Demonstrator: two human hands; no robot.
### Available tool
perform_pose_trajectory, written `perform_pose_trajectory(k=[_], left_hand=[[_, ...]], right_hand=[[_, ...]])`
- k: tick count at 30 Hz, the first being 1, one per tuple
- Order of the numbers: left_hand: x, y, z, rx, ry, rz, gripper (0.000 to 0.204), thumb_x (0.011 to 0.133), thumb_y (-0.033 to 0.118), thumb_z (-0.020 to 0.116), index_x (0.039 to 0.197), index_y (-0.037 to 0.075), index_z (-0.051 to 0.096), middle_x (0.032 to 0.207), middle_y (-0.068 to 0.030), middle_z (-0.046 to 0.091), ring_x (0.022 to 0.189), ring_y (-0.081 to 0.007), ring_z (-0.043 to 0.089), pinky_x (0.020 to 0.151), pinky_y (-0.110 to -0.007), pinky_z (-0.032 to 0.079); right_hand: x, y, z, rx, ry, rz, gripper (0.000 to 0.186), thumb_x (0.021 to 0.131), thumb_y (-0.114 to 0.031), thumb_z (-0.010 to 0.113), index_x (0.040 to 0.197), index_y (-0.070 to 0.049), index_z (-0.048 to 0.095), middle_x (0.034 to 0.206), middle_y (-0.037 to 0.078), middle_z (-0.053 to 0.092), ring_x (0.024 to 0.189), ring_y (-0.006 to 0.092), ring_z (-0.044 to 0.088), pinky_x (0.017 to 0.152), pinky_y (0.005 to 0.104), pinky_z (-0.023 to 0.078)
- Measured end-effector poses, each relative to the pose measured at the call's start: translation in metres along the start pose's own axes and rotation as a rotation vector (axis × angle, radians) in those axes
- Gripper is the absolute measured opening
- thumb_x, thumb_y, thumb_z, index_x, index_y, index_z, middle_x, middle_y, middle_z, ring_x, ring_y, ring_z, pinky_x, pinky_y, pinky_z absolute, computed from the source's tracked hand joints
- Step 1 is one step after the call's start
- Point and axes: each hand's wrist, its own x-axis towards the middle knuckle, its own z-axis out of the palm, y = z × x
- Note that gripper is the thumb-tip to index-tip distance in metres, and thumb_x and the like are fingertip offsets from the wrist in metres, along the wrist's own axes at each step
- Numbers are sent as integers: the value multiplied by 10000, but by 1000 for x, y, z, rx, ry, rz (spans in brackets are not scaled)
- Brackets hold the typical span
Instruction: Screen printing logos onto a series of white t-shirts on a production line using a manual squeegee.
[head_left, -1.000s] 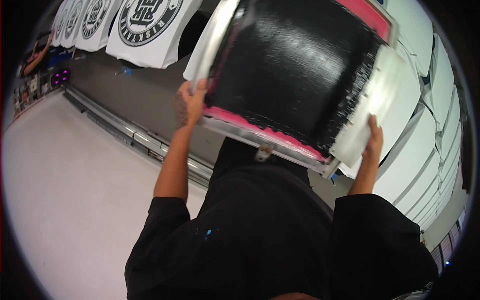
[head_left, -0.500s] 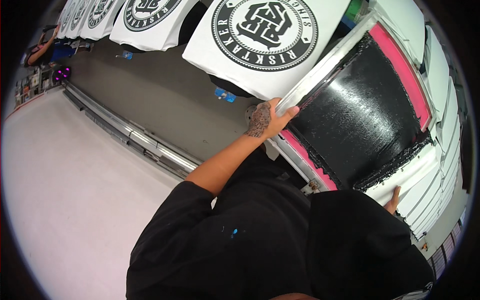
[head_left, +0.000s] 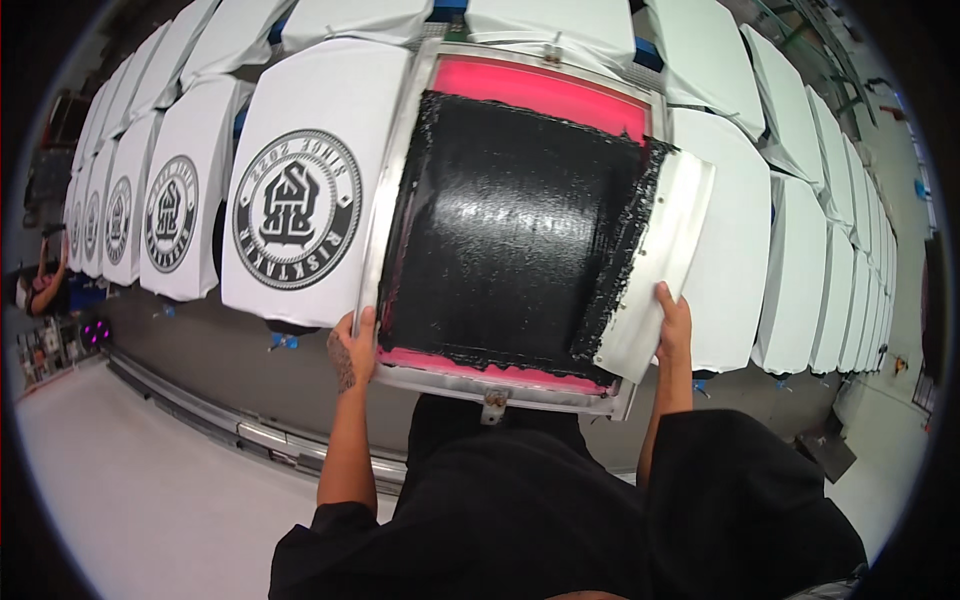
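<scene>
A screen-printing frame [head_left: 397, 185] with pale metal rails lies in front of me. Black ink [head_left: 510, 230] covers most of its mesh, and pink strips [head_left: 540, 92] show along the far and near ends. My left hand [head_left: 352, 352] grips the near left corner of the frame, thumb on top. On the right, my right hand [head_left: 675, 325] is closed around the outer edge of a wide silver squeegee [head_left: 665, 255]. The squeegee stands slightly slanted over the frame's right side, its inner edge thick with black ink. Fingers under the squeegee are hidden.
White shirts on boards run in rows to both sides; the nearest left shirt [head_left: 310, 95] bears a round black print, the right one [head_left: 728, 230] shows plain white. A metal rail [head_left: 270, 437] crosses the floor behind. Another person [head_left: 48, 285] stands far left.
My view has swung so that the frame is now squarely ahead instead of at the right. Both hands keep their holds on the frame and squeegee; the right hand shows more fully.
</scene>
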Motion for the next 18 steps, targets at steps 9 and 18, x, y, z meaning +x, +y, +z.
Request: perform_pose_trajectory(k=[9,18], left_hand=[[9,-13,12,-128,-40,-55,622,942,549,650,1195,-19,674,999,-194,727,916,-296,682,848,-414,521],[-89,1,11,22,-133,366,319,953,275,701,1151,29,653,1037,-154,694,980,-306,678,864,-433,542]], right_hand=[[31,-10,10,1,-81,42,552,952,-385,711,1299,22,577,1102,132,710,928,237,712,830,395,595],[42,-85,44,-466,-191,-32,488,877,-330,782,1147,60,664,1001,130,724,870,216,699,780,357,566]])
